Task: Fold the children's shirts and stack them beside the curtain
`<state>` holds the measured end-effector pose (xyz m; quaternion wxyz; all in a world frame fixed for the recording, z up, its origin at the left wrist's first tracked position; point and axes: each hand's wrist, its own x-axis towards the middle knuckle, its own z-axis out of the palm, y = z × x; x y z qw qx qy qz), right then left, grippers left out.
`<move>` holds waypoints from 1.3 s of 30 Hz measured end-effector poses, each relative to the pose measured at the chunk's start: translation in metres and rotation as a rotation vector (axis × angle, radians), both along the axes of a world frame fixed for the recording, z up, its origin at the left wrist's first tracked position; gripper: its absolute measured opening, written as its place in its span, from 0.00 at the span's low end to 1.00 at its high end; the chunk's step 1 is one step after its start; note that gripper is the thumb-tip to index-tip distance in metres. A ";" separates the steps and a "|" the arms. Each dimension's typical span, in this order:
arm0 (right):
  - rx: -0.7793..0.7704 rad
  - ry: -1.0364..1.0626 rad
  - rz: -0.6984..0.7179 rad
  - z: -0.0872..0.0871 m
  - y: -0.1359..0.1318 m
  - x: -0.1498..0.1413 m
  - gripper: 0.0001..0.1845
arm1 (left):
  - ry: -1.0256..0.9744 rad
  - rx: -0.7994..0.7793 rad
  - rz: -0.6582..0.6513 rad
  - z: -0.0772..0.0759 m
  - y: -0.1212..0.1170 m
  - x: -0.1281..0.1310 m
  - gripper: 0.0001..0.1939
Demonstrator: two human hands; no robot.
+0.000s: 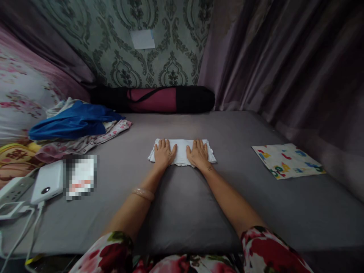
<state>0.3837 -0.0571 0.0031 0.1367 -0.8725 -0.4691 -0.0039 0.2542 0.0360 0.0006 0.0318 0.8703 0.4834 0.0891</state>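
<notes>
Well left of the folded white cloth [181,150], a white power bank [51,176] lies on the grey sheet [182,208]; left of and behind the cloth, a blue garment [76,121] tops rumpled clothing. The person's left hand [165,153] rests flat on the cloth's left part, fingers straight, thumb spread wide; the right hand [198,153] mirrors it on the right part. Well right of the cloth lies a folded letter-print fabric [287,161].

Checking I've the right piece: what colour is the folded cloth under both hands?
The folded cloth is mostly white; best in head view.
</notes>
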 end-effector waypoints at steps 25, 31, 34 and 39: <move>-0.124 -0.008 0.268 0.002 -0.029 0.057 0.31 | 0.117 -0.116 -0.267 0.001 0.045 -0.043 0.33; -0.141 0.006 0.260 0.005 -0.027 0.058 0.31 | 0.170 -0.118 -0.279 0.010 0.044 -0.041 0.33; -0.124 0.001 0.271 0.013 -0.024 0.055 0.31 | 0.144 -0.026 -0.297 0.021 0.040 -0.034 0.32; -0.054 -0.043 0.263 0.013 -0.019 0.044 0.32 | 0.080 0.012 -0.326 0.017 0.033 -0.022 0.32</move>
